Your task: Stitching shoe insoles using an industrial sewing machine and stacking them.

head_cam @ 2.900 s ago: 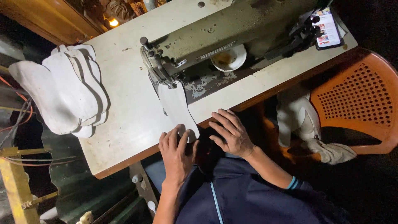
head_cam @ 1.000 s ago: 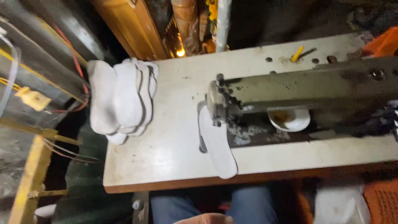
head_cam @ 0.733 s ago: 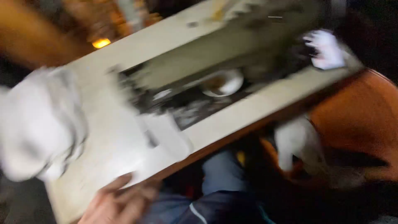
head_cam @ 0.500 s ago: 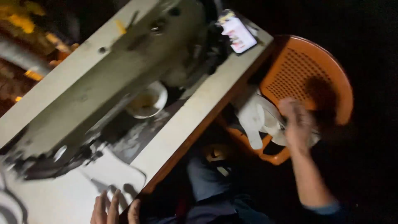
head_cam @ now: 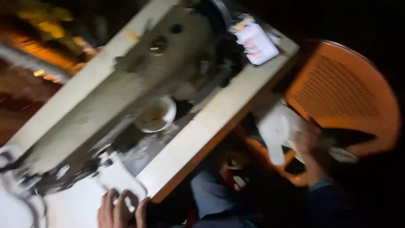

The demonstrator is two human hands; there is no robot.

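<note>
Two hands are at work in a blurred, tilted view. The left hand lies at the bottom edge, fingers flat and close together, pressing on a white sole-shaped piece that rests on the pale table just in front of the sewing machine. The hand is not clamped around the piece; it only bears down on its near end. The right hand reaches out to the side, off the table, to a heap of white pieces lying on the seat of an orange plastic chair. Its fingers seem to be closing on one of those pieces, but the blur is too heavy to tell whether they actually grip it. A dark blue sleeve covers that arm from the wrist.

On the machine bed, near the middle, sits a small white bowl with something yellowish inside. At the far right end of the table, beside the machine's wheel, lies a phone with a lit screen. The person's knees, in dark cloth, show under the table edge.
</note>
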